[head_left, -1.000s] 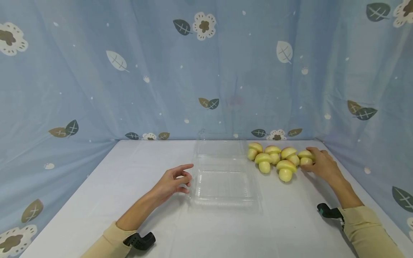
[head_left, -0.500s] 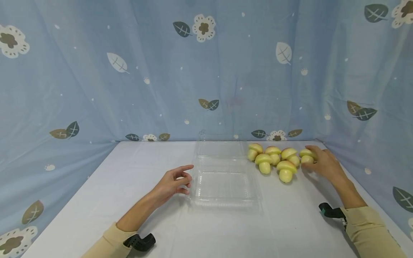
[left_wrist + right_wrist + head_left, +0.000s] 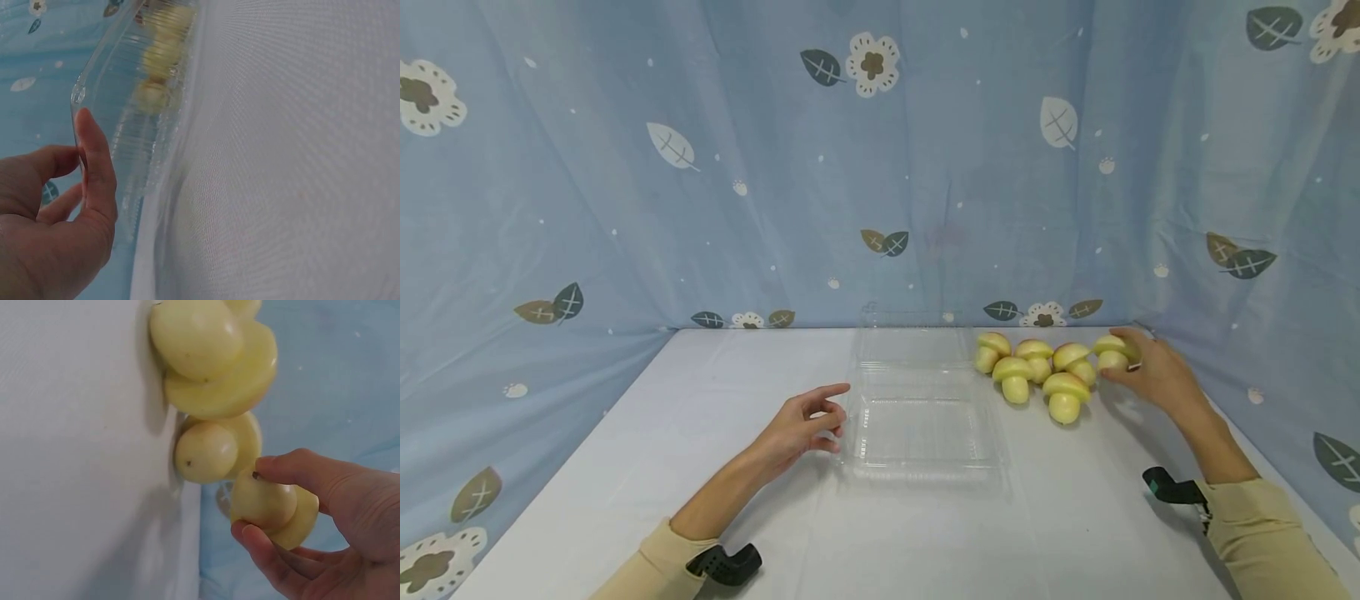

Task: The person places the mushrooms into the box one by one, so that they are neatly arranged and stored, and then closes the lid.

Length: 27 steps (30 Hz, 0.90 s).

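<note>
At the right of the table, my right hand (image 3: 1157,372) grips a yellow toy-like mushroom (image 3: 1111,358) between thumb and fingers. The right wrist view shows this mushroom (image 3: 262,503) off the tabletop, its stem towards the camera. Several more such mushrooms (image 3: 1064,400), with reddish tints on their caps, lie close by on its left. A clear plastic clamshell box (image 3: 917,467) stands in the middle, its lid (image 3: 913,343) folded back. My left hand (image 3: 797,427) is at the box's left side; in the left wrist view its thumb and fingers pinch the clear rim (image 3: 77,94).
A white cloth (image 3: 925,542) covers the table. Behind and on both sides hangs a blue curtain (image 3: 760,208) printed with leaves and flowers. The mushrooms lie right beside the box's right edge, towards the back.
My right hand has closed round the rightmost mushroom and raised it slightly from the table. The left hand and the box stay in place.
</note>
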Motion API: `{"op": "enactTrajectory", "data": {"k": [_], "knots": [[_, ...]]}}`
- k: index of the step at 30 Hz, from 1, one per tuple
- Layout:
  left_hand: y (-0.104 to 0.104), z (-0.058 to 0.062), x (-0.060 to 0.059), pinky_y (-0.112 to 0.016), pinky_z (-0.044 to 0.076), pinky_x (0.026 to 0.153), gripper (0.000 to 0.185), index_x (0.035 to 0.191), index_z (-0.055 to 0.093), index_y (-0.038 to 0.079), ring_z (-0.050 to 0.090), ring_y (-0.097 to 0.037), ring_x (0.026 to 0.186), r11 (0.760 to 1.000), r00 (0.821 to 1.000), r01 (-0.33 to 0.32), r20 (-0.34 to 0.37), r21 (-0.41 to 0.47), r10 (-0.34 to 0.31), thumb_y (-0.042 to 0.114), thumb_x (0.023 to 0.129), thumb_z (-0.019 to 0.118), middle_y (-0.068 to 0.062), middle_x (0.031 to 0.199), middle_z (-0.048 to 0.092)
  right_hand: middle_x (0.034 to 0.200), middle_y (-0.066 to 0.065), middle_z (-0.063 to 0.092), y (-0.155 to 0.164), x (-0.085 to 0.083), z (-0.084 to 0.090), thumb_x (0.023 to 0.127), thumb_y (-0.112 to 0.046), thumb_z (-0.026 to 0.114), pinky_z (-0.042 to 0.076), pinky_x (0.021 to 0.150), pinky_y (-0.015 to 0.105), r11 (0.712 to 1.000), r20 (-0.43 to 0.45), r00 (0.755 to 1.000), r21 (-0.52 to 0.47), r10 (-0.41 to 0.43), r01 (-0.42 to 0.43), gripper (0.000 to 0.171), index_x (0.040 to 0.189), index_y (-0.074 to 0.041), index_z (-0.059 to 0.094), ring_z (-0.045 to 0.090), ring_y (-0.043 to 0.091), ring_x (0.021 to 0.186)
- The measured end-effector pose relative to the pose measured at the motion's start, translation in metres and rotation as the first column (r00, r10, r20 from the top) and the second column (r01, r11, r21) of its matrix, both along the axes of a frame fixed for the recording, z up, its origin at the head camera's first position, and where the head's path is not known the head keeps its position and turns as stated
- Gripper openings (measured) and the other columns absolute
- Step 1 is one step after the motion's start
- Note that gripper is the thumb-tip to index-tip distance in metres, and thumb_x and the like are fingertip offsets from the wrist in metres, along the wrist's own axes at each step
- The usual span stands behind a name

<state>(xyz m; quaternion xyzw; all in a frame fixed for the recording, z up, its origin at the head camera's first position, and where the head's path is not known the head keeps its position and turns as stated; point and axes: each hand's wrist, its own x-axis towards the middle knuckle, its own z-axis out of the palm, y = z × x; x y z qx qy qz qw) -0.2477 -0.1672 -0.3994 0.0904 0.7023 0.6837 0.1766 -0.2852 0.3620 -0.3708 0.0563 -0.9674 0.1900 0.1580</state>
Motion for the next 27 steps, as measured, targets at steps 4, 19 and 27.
{"op": "enactTrajectory", "data": {"k": [4, 19, 27], "knots": [[0.0, -0.001, 0.0, -0.035, 0.056, 0.066, 0.049, 0.13, 0.046, 0.027, 0.057, -0.018, 0.078, 1.0, 1.0, 0.002, 0.001, -0.001, -0.002, 0.019, 0.085, 0.063, -0.007, 0.101, 0.05, 0.123, 0.031, 0.045, -0.004, 0.004, 0.006, 0.076, -0.035, 0.072, 0.036, 0.073, 0.06, 1.0, -0.044, 0.999, -0.014, 0.016, -0.017, 0.07, 0.131, -0.005, 0.041, 0.042, 0.05, 0.102], [0.0, -0.002, 0.0, -0.035, 0.056, 0.066, 0.049, 0.132, 0.045, 0.026, 0.057, -0.017, 0.077, 1.0, 1.0, 0.003, -0.012, -0.003, -0.003, 0.019, 0.086, 0.062, -0.006, 0.101, 0.05, 0.116, 0.034, 0.043, -0.027, 0.017, 0.031, 0.077, -0.038, 0.07, 0.046, 0.055, 0.042, 1.0, -0.079, 0.997, -0.02, 0.016, -0.018, 0.071, 0.134, -0.009, 0.04, 0.06, 0.037, 0.077], [-0.001, -0.004, -0.001, -0.035, 0.056, 0.065, 0.052, 0.136, 0.041, 0.02, 0.057, -0.018, 0.077, 1.0, 1.0, 0.006, -0.017, 0.001, -0.006, 0.018, 0.087, 0.06, -0.008, 0.102, 0.05, 0.112, 0.034, 0.044, -0.042, 0.023, 0.041, 0.075, -0.037, 0.073, 0.046, 0.053, 0.041, 0.999, -0.093, 0.995, 0.009, 0.045, -0.044, 0.074, 0.135, -0.009, 0.04, 0.061, 0.035, 0.074]]}}
